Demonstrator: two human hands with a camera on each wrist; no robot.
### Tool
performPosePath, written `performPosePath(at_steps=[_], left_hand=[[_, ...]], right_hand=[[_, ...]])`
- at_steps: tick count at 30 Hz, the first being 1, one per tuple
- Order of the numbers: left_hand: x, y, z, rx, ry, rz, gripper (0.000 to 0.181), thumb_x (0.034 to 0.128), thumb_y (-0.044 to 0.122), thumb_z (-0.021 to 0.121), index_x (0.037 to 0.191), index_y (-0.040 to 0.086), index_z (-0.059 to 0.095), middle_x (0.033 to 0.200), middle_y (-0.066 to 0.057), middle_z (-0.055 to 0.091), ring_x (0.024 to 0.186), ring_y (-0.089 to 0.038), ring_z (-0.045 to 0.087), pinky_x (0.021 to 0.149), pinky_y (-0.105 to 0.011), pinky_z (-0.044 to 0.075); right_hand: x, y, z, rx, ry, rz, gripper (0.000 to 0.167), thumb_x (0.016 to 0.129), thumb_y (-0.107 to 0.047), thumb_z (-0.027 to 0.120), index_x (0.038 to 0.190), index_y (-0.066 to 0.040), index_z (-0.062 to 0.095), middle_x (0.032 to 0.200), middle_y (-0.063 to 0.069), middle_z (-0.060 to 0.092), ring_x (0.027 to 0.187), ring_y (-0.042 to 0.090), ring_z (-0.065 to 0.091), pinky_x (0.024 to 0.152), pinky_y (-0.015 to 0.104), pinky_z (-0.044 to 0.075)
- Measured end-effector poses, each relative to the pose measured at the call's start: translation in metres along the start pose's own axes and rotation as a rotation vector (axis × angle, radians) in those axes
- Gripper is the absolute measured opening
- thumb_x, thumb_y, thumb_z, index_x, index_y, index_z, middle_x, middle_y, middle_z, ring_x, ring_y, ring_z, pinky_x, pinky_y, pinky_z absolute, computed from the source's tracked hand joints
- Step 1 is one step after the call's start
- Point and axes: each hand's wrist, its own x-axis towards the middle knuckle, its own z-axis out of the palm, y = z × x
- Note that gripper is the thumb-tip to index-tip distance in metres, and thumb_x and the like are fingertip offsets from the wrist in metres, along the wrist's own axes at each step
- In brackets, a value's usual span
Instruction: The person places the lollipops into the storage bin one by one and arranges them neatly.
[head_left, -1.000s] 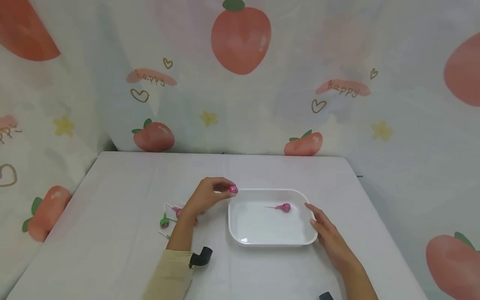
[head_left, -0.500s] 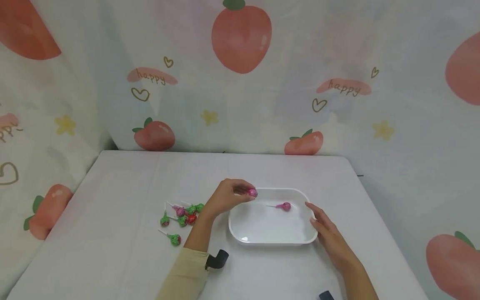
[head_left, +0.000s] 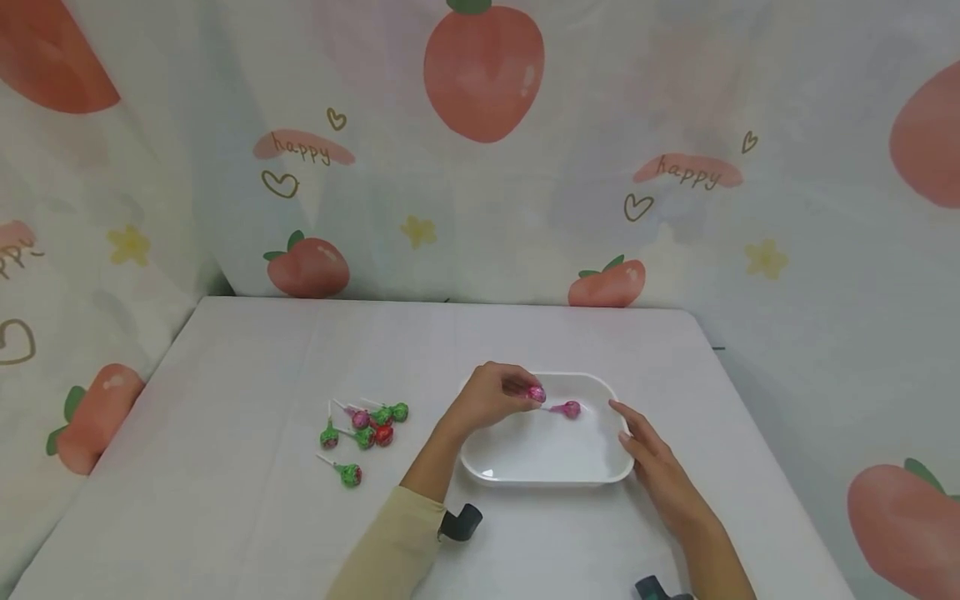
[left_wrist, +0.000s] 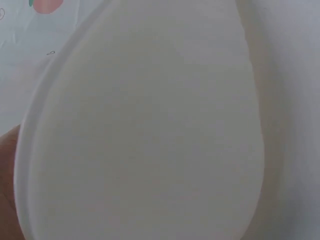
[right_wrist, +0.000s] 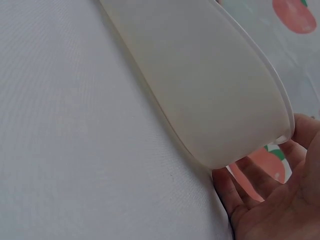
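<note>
In the head view, the left hand (head_left: 491, 395) pinches a pink-wrapped lollipop (head_left: 536, 393) above the left part of a white tray (head_left: 525, 481). Inside the tray lies another pink lollipop (head_left: 572, 409), its stick pointing left toward the left fingertips. The right hand (head_left: 660, 467) grips the tray's right rim, thumb at the edge and fingers against the side. The right wrist view shows this hand (right_wrist: 275, 195) with its fingers around the end of the tray (right_wrist: 200, 80). The tray's outer wall (left_wrist: 145, 120) fills most of the left wrist view, hiding the held lollipop there.
Left of the tray, several lollipops lie grouped on the white table (head_left: 225, 433), among them a red one (head_left: 383, 435) and a green one (head_left: 329, 437). A separate green lollipop (head_left: 350, 475) lies nearer the front. A fruit-patterned cloth (head_left: 525, 217) hangs behind the table.
The left hand has moved right with the pink lollipop, from the tray's upper-left corner to over its interior, uncovering the lollipops on the table. The right hand stays at the rim.
</note>
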Motion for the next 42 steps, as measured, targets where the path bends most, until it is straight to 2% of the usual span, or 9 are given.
performPosePath(at_steps=[9,14,22,31,33,36,38,40,42], left_hand=[[0.011,0.004,0.028,0.005,0.047,-0.052,0.021,0.0814,0.007,0.089,0.1,0.01,0.081,0.087,0.009,0.073,0.08,-0.006,0.065,0.075,-0.021,0.054],[0.018,0.007,0.043,0.012,0.027,-0.068,0.023,0.079,0.007,0.091,0.099,0.01,0.08,0.083,0.011,0.07,0.077,-0.004,0.064,0.072,-0.019,0.053],[0.02,0.001,0.058,-0.011,-0.019,-0.012,0.025,0.0748,-0.002,0.091,0.096,0.003,0.08,0.08,0.007,0.072,0.071,-0.001,0.064,0.069,-0.017,0.054],[0.026,0.001,0.069,0.009,-0.02,0.018,0.024,0.0757,0.003,0.093,0.098,0.006,0.083,0.079,0.011,0.072,0.071,0.001,0.062,0.068,-0.016,0.052],[0.027,0.001,0.071,0.038,-0.043,0.021,0.024,0.0765,0.004,0.092,0.098,0.007,0.083,0.079,0.012,0.071,0.071,0.0,0.06,0.067,-0.016,0.051],[0.027,0.0,0.073,0.088,-0.074,0.027,0.023,0.0781,0.005,0.092,0.099,0.008,0.083,0.078,0.012,0.07,0.071,0.0,0.058,0.066,-0.015,0.05],[0.028,0.0,0.074,0.122,-0.085,0.034,0.022,0.0783,0.006,0.092,0.099,0.007,0.083,0.077,0.011,0.069,0.07,0.0,0.057,0.066,-0.015,0.049],[0.028,-0.001,0.075,0.145,-0.083,0.037,0.022,0.0782,0.006,0.092,0.098,0.007,0.083,0.077,0.011,0.069,0.07,0.001,0.057,0.067,-0.014,0.049],[0.027,-0.001,0.075,0.159,-0.073,0.034,0.021,0.0776,0.005,0.092,0.097,0.006,0.082,0.077,0.01,0.069,0.07,0.001,0.057,0.067,-0.013,0.048]], right_hand=[[0.001,0.0,0.0,-0.033,0.005,-0.013,0.056,0.112,-0.039,0.044,0.164,-0.023,0.029,0.173,0.005,0.004,0.156,0.035,0.0,0.114,0.054,0.016],[0.003,0.0,0.002,-0.037,0.005,-0.029,0.056,0.112,-0.039,0.043,0.164,-0.023,0.029,0.172,0.007,0.007,0.156,0.037,0.003,0.113,0.056,0.019],[0.005,0.0,0.004,-0.044,-0.011,-0.024,0.056,0.112,-0.039,0.043,0.164,-0.024,0.029,0.172,0.008,0.007,0.156,0.038,0.003,0.114,0.054,0.019],[0.004,-0.005,-0.002,-0.046,-0.01,-0.025,0.057,0.112,-0.04,0.045,0.164,-0.024,0.029,0.172,0.009,0.005,0.155,0.04,0.0,0.114,0.061,0.015],[0.003,-0.004,-0.002,-0.049,-0.015,-0.021,0.057,0.112,-0.04,0.044,0.164,-0.025,0.029,0.172,0.01,0.004,0.155,0.04,0.0,0.116,0.054,0.017],[0.003,-0.003,-0.002,-0.04,-0.019,-0.019,0.056,0.112,-0.039,0.044,0.164,-0.023,0.028,0.172,0.01,0.004,0.155,0.039,0.001,0.114,0.034,0.023],[0.002,-0.001,-0.002,-0.042,-0.017,-0.017,0.057,0.112,-0.039,0.044,0.164,-0.023,0.028,0.172,0.01,0.005,0.156,0.039,0.001,0.112,0.029,0.024],[0.002,-0.001,-0.001,-0.042,-0.013,-0.013,0.057,0.112,-0.039,0.044,0.164,-0.024,0.028,0.172,0.009,0.005,0.156,0.039,0.001,0.114,0.034,0.023],[0.001,-0.001,0.0,-0.045,-0.008,-0.008,0.057,0.112,-0.04,0.044,0.164,-0.025,0.027,0.172,0.008,0.004,0.156,0.038,0.001,0.115,0.046,0.019]])
